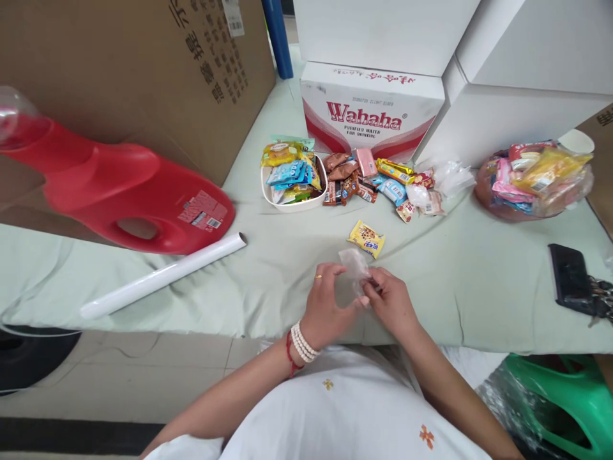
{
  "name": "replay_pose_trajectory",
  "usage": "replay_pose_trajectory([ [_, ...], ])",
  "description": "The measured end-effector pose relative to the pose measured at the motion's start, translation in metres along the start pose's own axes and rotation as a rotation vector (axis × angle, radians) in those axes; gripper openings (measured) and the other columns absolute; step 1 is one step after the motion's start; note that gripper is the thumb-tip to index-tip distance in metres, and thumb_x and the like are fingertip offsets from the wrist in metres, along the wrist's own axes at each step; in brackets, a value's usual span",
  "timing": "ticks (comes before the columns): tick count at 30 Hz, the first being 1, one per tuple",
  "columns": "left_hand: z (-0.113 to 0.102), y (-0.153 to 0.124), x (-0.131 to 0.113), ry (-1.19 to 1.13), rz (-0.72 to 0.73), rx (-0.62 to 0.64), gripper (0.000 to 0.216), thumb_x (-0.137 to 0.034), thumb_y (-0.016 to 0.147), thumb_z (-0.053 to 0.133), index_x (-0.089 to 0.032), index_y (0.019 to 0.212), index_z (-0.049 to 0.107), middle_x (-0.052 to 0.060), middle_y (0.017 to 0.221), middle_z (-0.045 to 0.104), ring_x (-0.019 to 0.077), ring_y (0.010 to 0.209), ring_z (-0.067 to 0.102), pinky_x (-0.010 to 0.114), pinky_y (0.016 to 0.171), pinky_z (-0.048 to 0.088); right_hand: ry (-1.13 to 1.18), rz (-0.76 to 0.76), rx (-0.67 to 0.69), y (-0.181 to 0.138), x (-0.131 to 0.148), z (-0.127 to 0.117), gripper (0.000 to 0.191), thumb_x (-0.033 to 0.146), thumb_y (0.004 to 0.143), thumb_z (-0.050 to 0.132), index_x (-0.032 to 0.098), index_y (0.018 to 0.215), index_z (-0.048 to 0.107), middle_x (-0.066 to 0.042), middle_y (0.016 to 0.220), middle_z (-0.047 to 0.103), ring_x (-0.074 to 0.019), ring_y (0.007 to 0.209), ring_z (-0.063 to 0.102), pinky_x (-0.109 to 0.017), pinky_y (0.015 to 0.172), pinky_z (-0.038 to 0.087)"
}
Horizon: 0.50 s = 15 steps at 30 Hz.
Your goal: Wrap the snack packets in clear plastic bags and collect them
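A small clear plastic bag point(354, 263) is pinched between the thumb and fingers of my right hand point(393, 303), just above the cloth. My left hand point(328, 310), with a ring and a beaded bracelet at the wrist, is beside the bag. Its fingers curve apart from its thumb, whose tip comes close to my right fingers; whether it touches the bag I cannot tell. Right behind the bag lies a yellow snack packet point(366, 239). Farther back, a white bowl point(293, 206) holds several wrapped snacks, and more wrapped snacks point(345, 176) lie in a row beside it.
At left, a big red jug point(138, 185) and a white roll point(167, 275) lie near a brown carton point(119, 70). A Wahaha water carton point(371, 118) stands behind the snacks. To the right are a filled pink bowl point(498, 201), crumpled clear bags point(453, 177) and a black phone-like object point(569, 275) with keys.
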<state>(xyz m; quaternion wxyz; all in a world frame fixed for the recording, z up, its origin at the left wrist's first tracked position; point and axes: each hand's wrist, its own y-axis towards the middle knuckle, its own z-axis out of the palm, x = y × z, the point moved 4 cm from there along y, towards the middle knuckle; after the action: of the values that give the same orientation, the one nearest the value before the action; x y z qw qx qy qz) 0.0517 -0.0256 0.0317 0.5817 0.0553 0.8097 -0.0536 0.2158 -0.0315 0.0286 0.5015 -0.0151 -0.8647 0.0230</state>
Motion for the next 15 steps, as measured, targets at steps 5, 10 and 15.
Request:
replay_pose_trajectory([
  [5,0.009,0.010,0.015,-0.120,-0.111,0.120,0.017,-0.038,0.087,0.065,-0.021,0.083,0.064,0.003,0.080,0.065,0.0195,0.077,0.060,0.035,0.078,0.049,0.074,0.045,-0.041,0.000,0.001,-0.006,0.018,0.035,0.089,0.063,0.022,0.095,0.074,-0.005,0.086,0.072,-0.0189,0.075,0.065,-0.029,0.068,0.050],
  [10,-0.006,0.018,0.042,-0.718,-0.482,-0.096,0.037,-0.046,0.074,0.079,-0.022,0.083,0.051,0.000,0.083,0.065,0.0186,0.085,0.067,0.035,0.081,0.055,0.453,0.313,-0.158,-0.009,-0.019,-0.017,0.029,0.049,0.083,0.073,0.021,0.086,0.065,0.004,0.064,0.055,-0.0122,0.053,0.045,-0.024,0.049,0.039],
  [15,-0.008,0.017,0.020,-0.473,-0.323,-0.020,0.036,-0.046,0.073,0.081,-0.023,0.092,0.062,0.003,0.097,0.065,0.0199,0.097,0.064,0.031,0.078,0.052,0.388,0.347,-0.194,-0.020,-0.026,-0.015,0.028,0.048,0.083,0.073,0.021,0.086,0.066,0.002,0.069,0.060,-0.0122,0.056,0.046,-0.023,0.050,0.040],
])
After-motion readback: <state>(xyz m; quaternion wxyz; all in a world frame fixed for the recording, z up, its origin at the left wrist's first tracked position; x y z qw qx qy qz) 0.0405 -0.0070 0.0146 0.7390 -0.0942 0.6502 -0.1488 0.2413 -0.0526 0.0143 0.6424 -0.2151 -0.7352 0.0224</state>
